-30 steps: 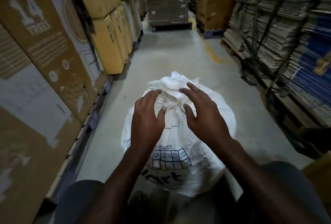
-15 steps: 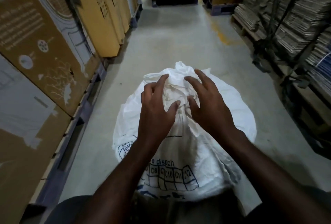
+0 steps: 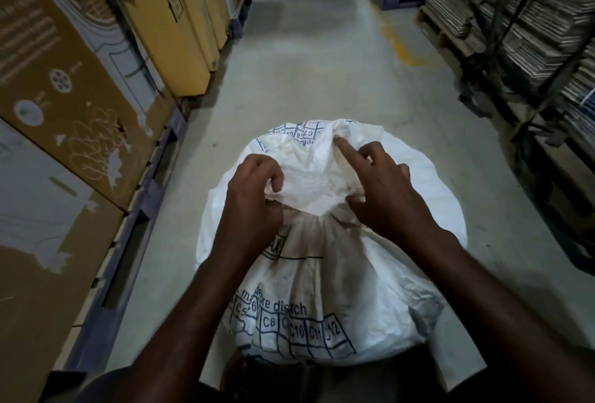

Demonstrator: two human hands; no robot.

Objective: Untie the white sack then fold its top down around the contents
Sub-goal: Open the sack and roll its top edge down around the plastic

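White woven plastic forms the sack [image 3: 322,273], which stands on the concrete floor [image 3: 306,74] of the aisle directly in front of you, between the stacked cartons [image 3: 167,16] along one edge of the floor and the pallets of flattened cardboard [image 3: 531,32] along the other. Its neck is gathered tight just below your hands, and the loose top [image 3: 315,157] bunches above the gather.

To do this step well, find the tie at the gather before pulling. Hold the neck steady with one hand and work the tie loose with the other; do not drag the top sideways, as that would probably tighten it. The tie itself is not clearly visible, so judge by feel. Fold the top down only once the neck spreads freely.

Your left hand [image 3: 254,199] has its grip clenched on a bunch of fabric at the near side of the loose top, fingers curled round it. Your right hand [image 3: 383,190] pinches the fabric at the gather with thumb and curled fingers, while its index finger extends and presses into the loose top.
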